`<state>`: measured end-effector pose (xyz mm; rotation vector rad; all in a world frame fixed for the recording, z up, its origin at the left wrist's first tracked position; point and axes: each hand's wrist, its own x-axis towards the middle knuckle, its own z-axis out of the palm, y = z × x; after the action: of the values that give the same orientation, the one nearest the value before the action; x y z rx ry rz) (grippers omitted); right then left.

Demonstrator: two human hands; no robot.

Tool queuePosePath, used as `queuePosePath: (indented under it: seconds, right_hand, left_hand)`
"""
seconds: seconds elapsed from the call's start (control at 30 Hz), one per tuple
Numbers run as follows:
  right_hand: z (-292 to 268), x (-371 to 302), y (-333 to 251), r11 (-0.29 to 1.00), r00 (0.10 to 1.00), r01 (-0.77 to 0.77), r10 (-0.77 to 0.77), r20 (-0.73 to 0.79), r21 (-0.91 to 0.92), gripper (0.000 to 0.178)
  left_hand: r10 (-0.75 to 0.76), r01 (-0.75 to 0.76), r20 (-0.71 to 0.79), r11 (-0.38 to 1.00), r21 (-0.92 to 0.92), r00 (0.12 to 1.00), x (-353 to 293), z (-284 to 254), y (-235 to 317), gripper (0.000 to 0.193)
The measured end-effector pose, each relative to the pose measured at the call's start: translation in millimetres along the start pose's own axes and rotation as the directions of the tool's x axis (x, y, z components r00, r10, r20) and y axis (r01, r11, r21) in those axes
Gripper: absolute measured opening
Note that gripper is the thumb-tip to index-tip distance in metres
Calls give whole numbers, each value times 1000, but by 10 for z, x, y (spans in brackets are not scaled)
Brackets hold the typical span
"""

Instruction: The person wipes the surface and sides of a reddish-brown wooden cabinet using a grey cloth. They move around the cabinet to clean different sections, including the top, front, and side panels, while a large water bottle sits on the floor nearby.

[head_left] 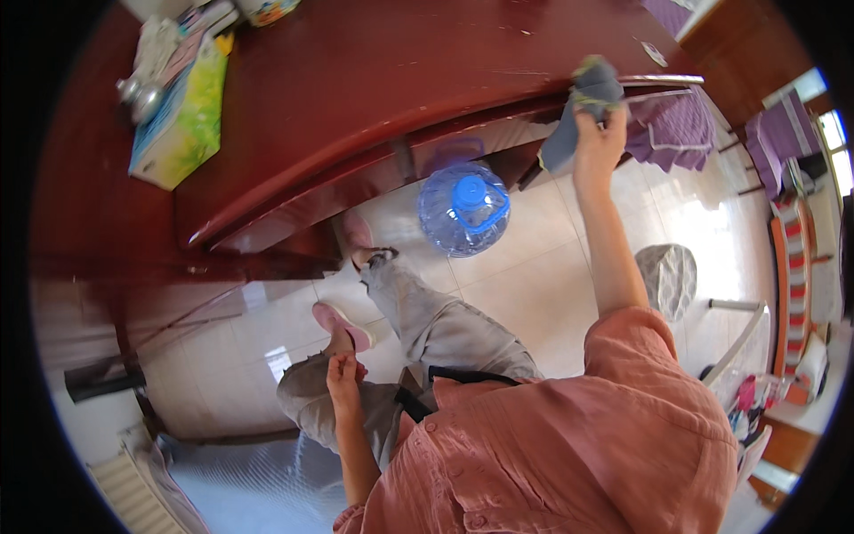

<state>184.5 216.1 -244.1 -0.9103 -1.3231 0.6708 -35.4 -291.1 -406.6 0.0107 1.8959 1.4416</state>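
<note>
At the far right of the dark red wooden table (391, 62), my right hand (600, 147) grips a grey-blue cloth (598, 82) with yellow-green edging. Part of the cloth is bunched above my fingers at the table's edge, and a flap hangs beside my hand. My left hand (344, 376) is down by my lap, well away from the table. Its fingers are curled in, and I see nothing held in them.
A large clear water jug (464, 209) with a blue cap and handle stands on the tiled floor below the table's edge. A green-and-blue tissue box (191, 120) sits on the table at left. Purple-covered stools (667, 129) and a grey round seat (667, 280) are at right.
</note>
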Motion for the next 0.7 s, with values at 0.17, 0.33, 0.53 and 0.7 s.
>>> queuePosePath:
  seconds: [0.17, 0.33, 0.53, 0.7]
  right_hand:
    - [781, -876, -457, 940, 900, 334, -295, 320, -71, 39]
    - [1288, -1119, -997, 821, 694, 572, -476, 540, -11, 37]
    - [1529, -621, -1274, 707, 678, 653, -384, 627, -274, 23]
    - [2307, -1190, -1586, 616, 461, 784, -498, 734, -75, 20]
  left_hand:
    - [422, -319, -194, 856, 406, 886, -57, -313, 158, 9]
    - [627, -194, -242, 544, 816, 741, -207, -866, 312, 16]
    - [665, -55, -242, 393, 918, 707, -193, -1227, 74, 21]
    - [666, -102, -277, 471, 876, 692, -42, -1262, 68, 18]
